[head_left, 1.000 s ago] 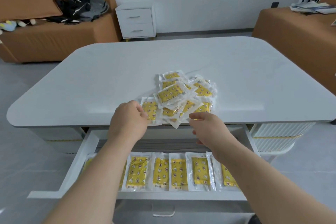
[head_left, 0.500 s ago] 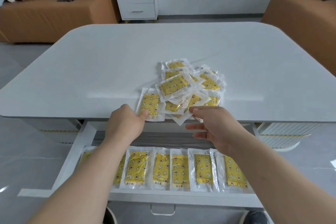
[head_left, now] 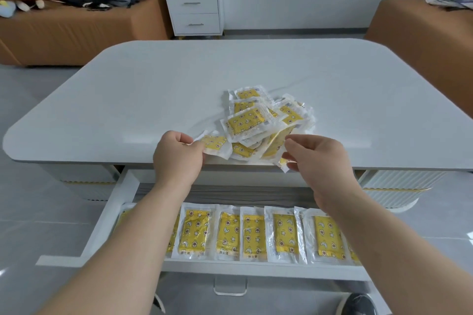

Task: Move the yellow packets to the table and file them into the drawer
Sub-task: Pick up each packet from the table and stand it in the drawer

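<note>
Yellow packets [head_left: 256, 120] heaped at the white table's [head_left: 153, 100] near edge; left hand [head_left: 179, 158] and right hand [head_left: 317, 158] each pinch one. Filing looks underway (a row [head_left: 253, 233] lines the open drawer [head_left: 107, 215] below); next, probably lower both in.

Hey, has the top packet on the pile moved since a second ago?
No. The top packet lies in the same spot on the pile, about as far back from the table's front edge as before.
</note>
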`<move>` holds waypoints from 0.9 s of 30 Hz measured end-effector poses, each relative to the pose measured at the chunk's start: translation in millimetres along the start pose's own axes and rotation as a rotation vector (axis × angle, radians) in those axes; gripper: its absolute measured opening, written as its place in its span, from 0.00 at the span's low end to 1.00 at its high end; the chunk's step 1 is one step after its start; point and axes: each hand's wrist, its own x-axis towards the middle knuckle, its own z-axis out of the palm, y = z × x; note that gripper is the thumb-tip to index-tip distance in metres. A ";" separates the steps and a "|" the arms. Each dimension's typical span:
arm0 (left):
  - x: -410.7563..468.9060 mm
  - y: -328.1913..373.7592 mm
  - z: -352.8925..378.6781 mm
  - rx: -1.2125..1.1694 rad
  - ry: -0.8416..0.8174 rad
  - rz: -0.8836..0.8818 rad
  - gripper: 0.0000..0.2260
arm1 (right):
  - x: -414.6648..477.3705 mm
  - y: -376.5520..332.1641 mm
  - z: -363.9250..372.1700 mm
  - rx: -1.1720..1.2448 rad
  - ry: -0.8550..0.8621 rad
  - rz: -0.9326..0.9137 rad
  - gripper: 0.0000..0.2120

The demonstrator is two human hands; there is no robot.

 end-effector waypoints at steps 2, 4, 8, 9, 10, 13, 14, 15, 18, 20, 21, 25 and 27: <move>-4.7 1.1 -1.3 -0.083 0.037 0.011 0.08 | -3.5 -0.3 -4.5 0.043 0.041 -0.007 0.04; -8.3 2.8 -4.4 -0.134 0.081 0.035 0.08 | -5.1 0.3 -7.7 0.057 0.073 -0.006 0.04; -16.0 7.8 -14.0 -0.157 0.192 0.103 0.07 | -5.3 1.1 -15.4 0.057 0.112 0.042 0.07; -17.8 9.2 -16.5 -0.165 0.215 0.120 0.07 | -5.4 0.9 -17.4 0.049 0.119 0.049 0.08; -19.7 10.3 -18.9 -0.176 0.228 0.129 0.07 | -5.3 0.9 -19.0 0.051 0.127 0.051 0.08; -25.2 12.5 -26.6 -0.203 0.240 0.131 0.08 | -6.0 1.6 -21.5 0.126 0.150 0.034 0.10; -26.5 12.5 -28.7 -0.210 0.241 0.131 0.08 | -6.4 2.0 -21.4 0.159 0.147 0.030 0.11; -28.2 12.9 -30.8 -0.219 0.236 0.126 0.09 | -7.1 1.9 -20.7 0.197 0.132 0.032 0.13; -31.9 14.5 -35.3 -0.272 0.198 0.093 0.12 | -9.9 2.4 -16.5 0.314 0.054 0.068 0.22; -32.6 14.9 -38.2 -0.342 0.149 0.039 0.15 | -11.9 3.3 -12.5 0.373 0.003 0.086 0.29; -32.1 14.5 -39.6 -0.370 0.115 0.005 0.16 | -12.8 3.8 -10.4 0.393 -0.023 0.089 0.32; -30.4 10.7 -41.6 -0.376 -0.033 -0.064 0.17 | -18.6 3.6 -5.8 0.425 -0.117 0.102 0.33; -30.9 8.7 -42.7 -0.317 -0.101 -0.025 0.17 | -22.0 3.0 -4.7 0.368 -0.172 0.086 0.24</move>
